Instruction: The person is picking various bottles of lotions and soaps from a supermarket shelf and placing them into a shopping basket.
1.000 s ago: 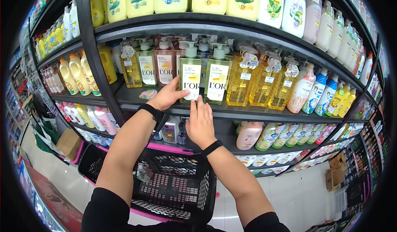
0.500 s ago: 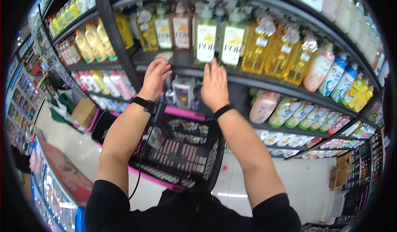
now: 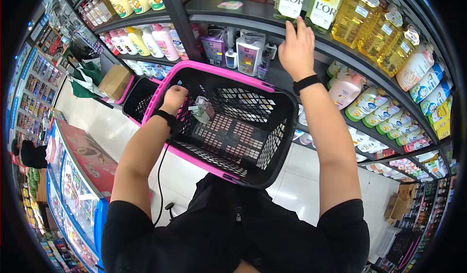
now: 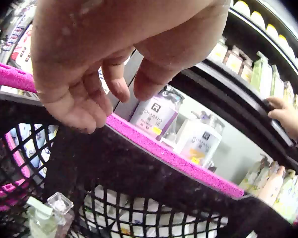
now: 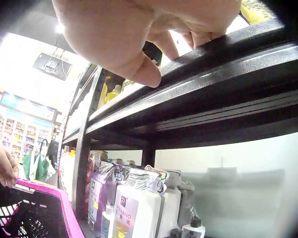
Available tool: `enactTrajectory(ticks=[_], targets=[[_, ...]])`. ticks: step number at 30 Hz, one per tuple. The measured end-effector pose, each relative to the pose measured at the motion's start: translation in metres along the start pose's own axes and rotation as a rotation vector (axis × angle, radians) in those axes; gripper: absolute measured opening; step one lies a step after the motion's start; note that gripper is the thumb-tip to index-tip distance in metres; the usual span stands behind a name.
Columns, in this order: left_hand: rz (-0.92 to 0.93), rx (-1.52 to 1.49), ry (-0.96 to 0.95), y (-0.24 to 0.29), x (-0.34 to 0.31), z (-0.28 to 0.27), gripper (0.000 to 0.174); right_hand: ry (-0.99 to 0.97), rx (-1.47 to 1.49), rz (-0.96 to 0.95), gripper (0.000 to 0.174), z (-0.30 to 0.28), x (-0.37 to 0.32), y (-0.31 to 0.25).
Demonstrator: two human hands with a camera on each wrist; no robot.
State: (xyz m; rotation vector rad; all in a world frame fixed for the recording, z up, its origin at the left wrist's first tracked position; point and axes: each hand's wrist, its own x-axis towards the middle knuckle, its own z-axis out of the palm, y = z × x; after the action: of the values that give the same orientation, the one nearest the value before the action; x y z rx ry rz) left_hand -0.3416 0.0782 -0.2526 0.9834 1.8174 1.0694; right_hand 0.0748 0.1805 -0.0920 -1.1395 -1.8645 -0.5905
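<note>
My left hand (image 3: 175,99) is over the left end of a black basket with a pink rim (image 3: 219,70). In the left wrist view its fingers hang loosely bent above the basket, holding nothing. My right hand (image 3: 297,52) reaches up to the shelf edge with fingers extended, fingertips close to the base of a pale green pump bottle (image 3: 292,0); contact is unclear. A second green bottle (image 3: 325,6) stands to its right. In the right wrist view the shelf edge (image 5: 203,64) partly hides the right fingers. A small clear-and-green item (image 3: 202,110) lies inside the basket.
Amber bottles (image 3: 351,17) stand right of the green ones. White and purple packs (image 3: 250,54) and a pink bottle (image 3: 345,90) fill the shelf below. A cardboard box (image 3: 116,82) and a blue-edged display case (image 3: 80,176) are at the left.
My left hand has left the front green bottle and come down to the basket. My right hand stays by the bottle's base. The head view has tilted down, showing more of the basket.
</note>
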Motion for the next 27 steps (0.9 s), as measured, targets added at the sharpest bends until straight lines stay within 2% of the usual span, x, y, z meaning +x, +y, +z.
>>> enactTrajectory(ticks=[2,5,6,9,10,11,12,13,14,17,19,21,22,25,27], targets=[[-0.004,0.144,-0.043,-0.001,-0.007,0.009,0.015,-0.044,-0.001,-0.004,0.060,-0.007,0.000,-0.001],[-0.216,0.105,-0.280,-0.017,0.012,0.014,0.013,-0.092,-0.031,-0.032,0.062,-0.022,-0.005,-0.004],[-0.218,0.279,-0.288,-0.055,0.048,0.019,0.016,-0.113,-0.011,0.005,0.062,-0.028,-0.009,-0.008],[0.263,0.894,-0.285,-0.121,0.103,0.029,0.025,-0.234,0.064,0.171,0.063,-0.042,-0.041,-0.031],[0.368,0.840,-0.254,-0.105,0.080,0.029,0.033,-0.276,0.106,0.213,0.063,-0.046,-0.060,-0.043],[0.433,0.995,-0.316,-0.096,0.072,0.029,0.035,-0.312,0.143,0.249,0.064,-0.049,-0.078,-0.056],[0.404,1.220,-0.403,-0.110,0.082,0.037,0.034,-0.399,0.174,0.296,0.065,-0.049,-0.100,-0.071],[0.361,1.255,-0.432,-0.085,0.060,0.036,0.033,-0.488,0.207,0.342,0.067,-0.052,-0.121,-0.086],[0.418,1.313,-0.428,-0.084,0.057,0.036,0.034,-0.587,0.290,0.405,0.069,-0.059,-0.135,-0.101],[0.430,1.478,-0.476,-0.112,0.080,0.042,0.031,-0.783,0.448,0.594,0.071,-0.088,-0.166,-0.141],[0.424,1.469,-0.532,-0.138,0.096,0.046,0.030,-0.667,0.469,0.802,0.070,-0.109,-0.182,-0.166],[0.492,1.430,-0.527,-0.163,0.108,0.047,0.031,-0.591,0.407,1.029,0.069,-0.129,-0.199,-0.186],[0.497,1.442,-0.536,-0.162,0.109,0.047,0.031,-0.544,0.384,1.045,0.070,-0.137,-0.209,-0.195],[0.483,1.438,-0.573,-0.160,0.107,0.046,0.030,-0.580,0.309,1.081,0.071,-0.162,-0.220,-0.212],[0.603,1.481,-0.624,-0.163,0.111,0.045,0.034,-0.561,0.260,1.119,0.071,-0.171,-0.219,-0.217]])
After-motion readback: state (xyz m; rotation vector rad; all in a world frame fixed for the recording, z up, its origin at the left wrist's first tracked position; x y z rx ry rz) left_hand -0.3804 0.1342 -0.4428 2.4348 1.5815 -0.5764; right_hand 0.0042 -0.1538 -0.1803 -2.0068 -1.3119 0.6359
